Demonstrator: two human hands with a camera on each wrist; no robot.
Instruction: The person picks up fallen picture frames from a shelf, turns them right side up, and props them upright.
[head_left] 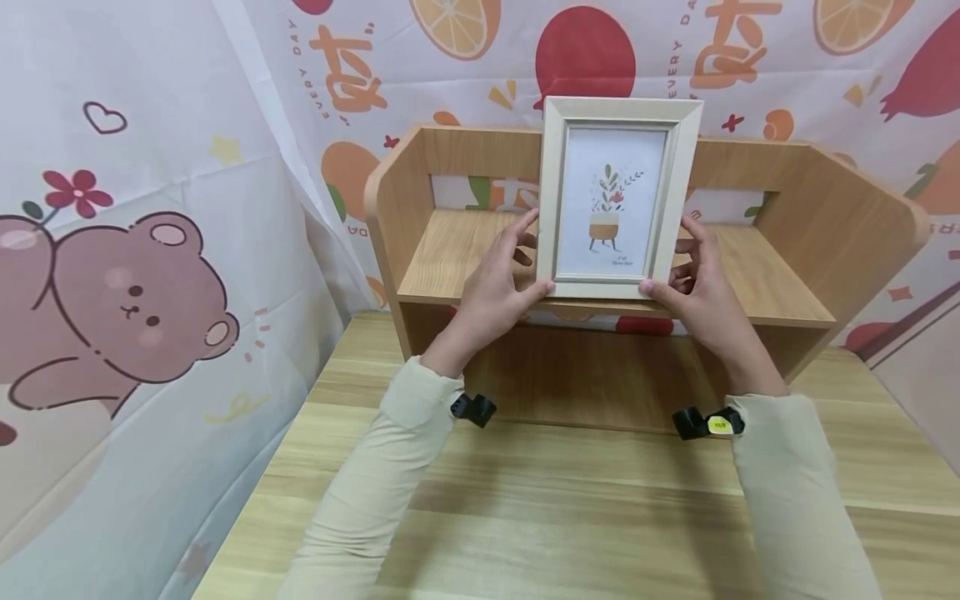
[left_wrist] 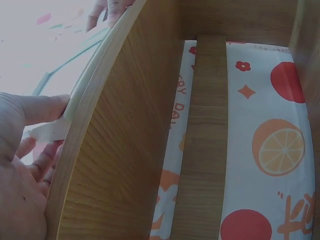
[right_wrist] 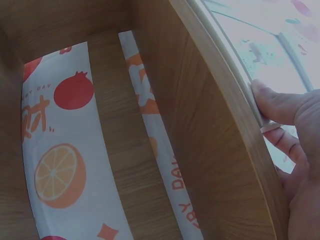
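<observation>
A cream picture frame point(head_left: 551, 192) with a potted-plant print stands upright at the upper board point(head_left: 442, 250) of a wooden desk shelf. My left hand point(head_left: 495, 279) grips its left side, thumb at the lower front corner and fingers around the edge. On the opposite side my right hand point(head_left: 708, 292) holds it the same way. In the left wrist view the left hand point(left_wrist: 30, 135) pinches the frame's corner point(left_wrist: 55, 129) beside the board's edge. The right wrist view has the right hand point(right_wrist: 295, 130) at the other corner point(right_wrist: 270, 127), also by the board's edge.
The shelf's side panels point(head_left: 847, 217) rise on both sides, with a lower compartment point(head_left: 585, 375) under the board. The shelf stands on a light wooden table point(head_left: 570, 508). Printed cloth point(head_left: 465, 83) hangs behind, and a bear-patterned curtain point(head_left: 172, 275) hangs at the left.
</observation>
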